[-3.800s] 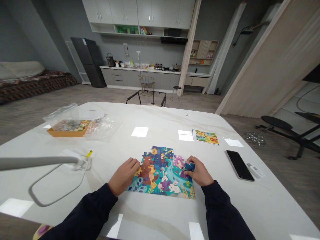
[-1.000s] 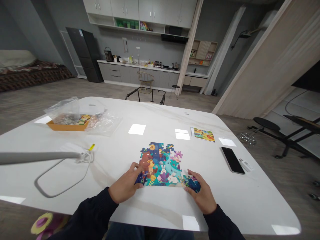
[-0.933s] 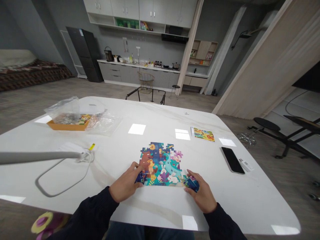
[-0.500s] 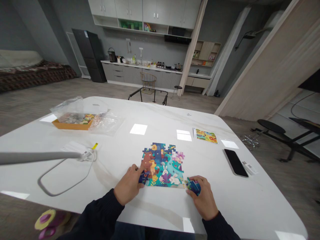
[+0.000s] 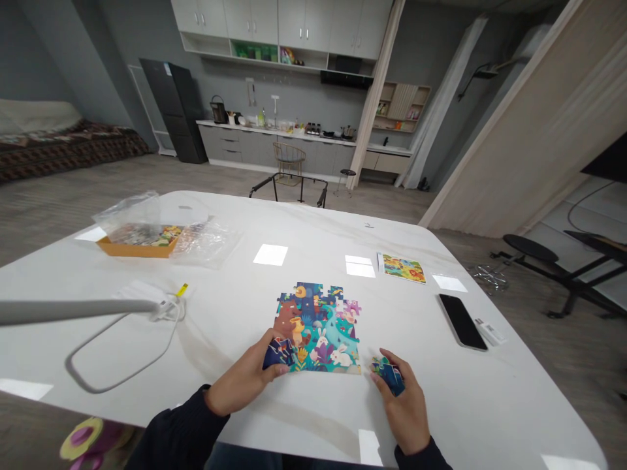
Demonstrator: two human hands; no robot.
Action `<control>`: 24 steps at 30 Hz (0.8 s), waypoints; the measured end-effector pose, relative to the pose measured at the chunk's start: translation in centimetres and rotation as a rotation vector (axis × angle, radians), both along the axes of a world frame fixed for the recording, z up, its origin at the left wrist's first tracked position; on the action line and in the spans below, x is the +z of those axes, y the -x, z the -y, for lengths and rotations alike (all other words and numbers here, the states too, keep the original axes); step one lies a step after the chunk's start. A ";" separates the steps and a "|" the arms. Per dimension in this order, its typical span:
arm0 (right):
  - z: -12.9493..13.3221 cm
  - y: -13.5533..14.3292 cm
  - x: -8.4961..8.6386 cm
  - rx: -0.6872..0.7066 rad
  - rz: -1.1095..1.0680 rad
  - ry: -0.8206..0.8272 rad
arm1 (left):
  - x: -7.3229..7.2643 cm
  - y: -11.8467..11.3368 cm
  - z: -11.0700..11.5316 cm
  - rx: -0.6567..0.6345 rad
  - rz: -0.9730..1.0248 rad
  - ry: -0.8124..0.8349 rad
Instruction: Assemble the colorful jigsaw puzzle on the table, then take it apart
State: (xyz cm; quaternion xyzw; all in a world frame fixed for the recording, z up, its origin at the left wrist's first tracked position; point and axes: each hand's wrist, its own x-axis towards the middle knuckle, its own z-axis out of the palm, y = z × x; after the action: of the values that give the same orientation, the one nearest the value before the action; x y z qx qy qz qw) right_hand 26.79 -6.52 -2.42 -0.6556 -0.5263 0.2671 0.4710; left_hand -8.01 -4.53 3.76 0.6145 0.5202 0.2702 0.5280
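A partly joined jigsaw puzzle [image 5: 321, 329] with rabbits and a bear lies flat on the white table, its upper edge uneven. My left hand [image 5: 245, 375] is at its lower left corner, fingers and thumb around dark blue puzzle pieces [image 5: 278, 352] that overlap the puzzle's edge. To the right of the puzzle, apart from it, my right hand [image 5: 404, 401] grips a small stack of blue-green puzzle pieces [image 5: 389, 375] between thumb and fingers.
An orange box [image 5: 137, 248] with pieces and clear plastic wrap [image 5: 206, 243] sit at the back left. A grey lamp arm [image 5: 78, 309] and white cable [image 5: 169, 307] are at left. A picture card [image 5: 402, 267] and a phone [image 5: 462, 321] lie at right.
My left hand has shifted left and lower, showing more of the dark blue pieces. My right hand has moved right, away from the puzzle, with its stack.
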 end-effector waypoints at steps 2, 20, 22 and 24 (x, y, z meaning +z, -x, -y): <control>-1.2 0.8 0.5 0.014 -0.129 0.058 | -0.1 -1.3 -0.6 0.006 0.179 0.027; -10.8 12.8 2.2 0.206 -0.349 -0.023 | -4.2 -11.8 -6.9 0.382 0.394 -0.135; -12.3 10.3 2.5 0.268 -0.166 -0.057 | -4.0 -10.4 -7.8 0.320 0.339 -0.142; -14.0 6.9 2.4 0.377 0.009 -0.058 | -3.3 -7.8 -9.2 0.260 0.231 -0.170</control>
State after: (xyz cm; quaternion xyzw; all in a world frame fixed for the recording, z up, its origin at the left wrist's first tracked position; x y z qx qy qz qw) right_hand 19.86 7.45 0.01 -0.5327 -0.6492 0.3323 0.4292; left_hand -0.21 4.63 0.49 0.5495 0.5066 0.4477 0.4910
